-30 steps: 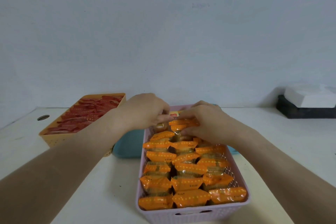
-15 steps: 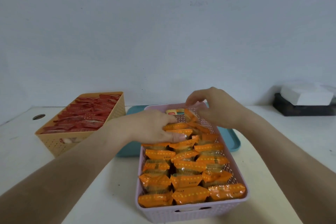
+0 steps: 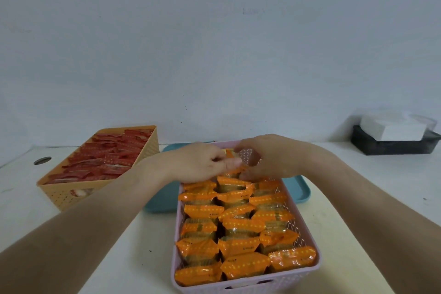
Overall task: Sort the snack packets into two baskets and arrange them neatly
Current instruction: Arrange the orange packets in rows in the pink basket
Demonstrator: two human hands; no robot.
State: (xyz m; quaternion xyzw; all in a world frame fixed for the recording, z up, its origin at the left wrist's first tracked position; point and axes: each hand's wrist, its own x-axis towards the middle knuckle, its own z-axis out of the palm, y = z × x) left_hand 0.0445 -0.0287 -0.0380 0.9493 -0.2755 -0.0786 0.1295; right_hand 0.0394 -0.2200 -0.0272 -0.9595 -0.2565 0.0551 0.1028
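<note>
At the far end of the pink basket (image 3: 307,229) my two hands meet over the last rows of orange packets (image 3: 238,247). My left hand (image 3: 198,164) is curled, thumb and fingers pinched together near a packet top; whether that grip actually has the wrapper I cannot tell. My right hand (image 3: 267,157) arches over the far rim, fingertips pressing down on packets beneath it, the grip half closed with nothing lifted that I can see. I judge I am squaring up the far row so it stands like the rest: three columns, on edge, overlapping from near to far, which packs them tight and keeps them upright.

Left and farther off, the tan basket (image 3: 69,194) holds the red packets (image 3: 105,160), also filed in rows, so the sorting looks nearly finished. A teal tray (image 3: 301,192) lies under the pink basket's far end, on the desk (image 3: 358,198). A black box (image 3: 391,144) with a white block sits far right.
</note>
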